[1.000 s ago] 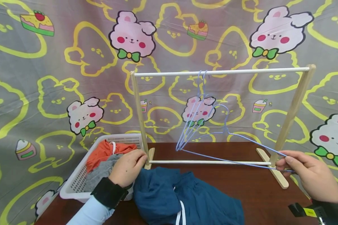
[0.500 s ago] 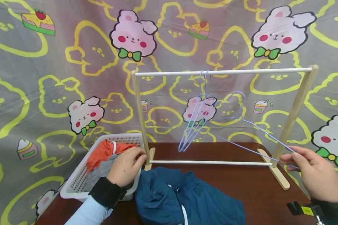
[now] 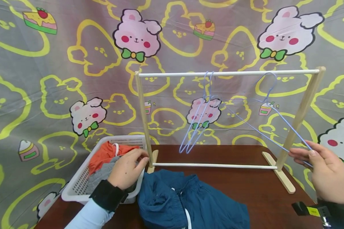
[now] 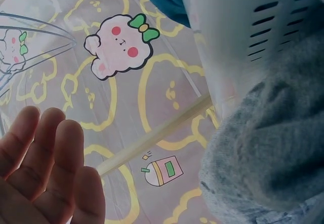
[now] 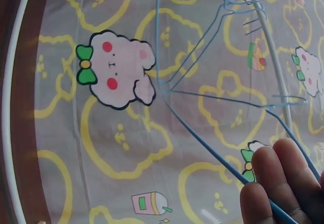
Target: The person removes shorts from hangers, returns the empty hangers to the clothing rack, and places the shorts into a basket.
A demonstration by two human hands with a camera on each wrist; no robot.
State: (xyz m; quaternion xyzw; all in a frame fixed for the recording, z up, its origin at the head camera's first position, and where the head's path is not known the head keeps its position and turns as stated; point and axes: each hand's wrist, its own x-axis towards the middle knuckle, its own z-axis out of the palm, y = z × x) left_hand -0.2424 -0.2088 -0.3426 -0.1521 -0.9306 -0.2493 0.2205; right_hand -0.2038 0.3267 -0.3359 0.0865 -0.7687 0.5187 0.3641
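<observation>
My right hand (image 3: 329,175) pinches one lower corner of a blue wire clothes hanger (image 3: 289,125). Its hook is raised to about the height of the white top rail (image 3: 172,75) of a wooden clothes rack, near the right post; I cannot tell whether they touch. In the right wrist view the hanger's wires (image 5: 207,143) pass between the fingers. My left hand (image 3: 128,170) hovers at the basket's right side with relaxed fingers, holding nothing. A dark blue garment (image 3: 215,200) with a white drawstring lies on the table in front of the rack.
A white plastic basket (image 3: 71,194) at the left holds an orange garment (image 3: 101,157) and a grey one (image 3: 101,175). More blue hangers (image 3: 210,85) hang at the rail's middle. Behind stands a patterned curtain (image 3: 172,38). The rack's right foot (image 3: 283,181) rests on the brown table (image 3: 263,194).
The held hanger has come away from the hanging ones and moved right and up, its hook rising towards the rail. My right hand has risen slightly; the left has barely moved.
</observation>
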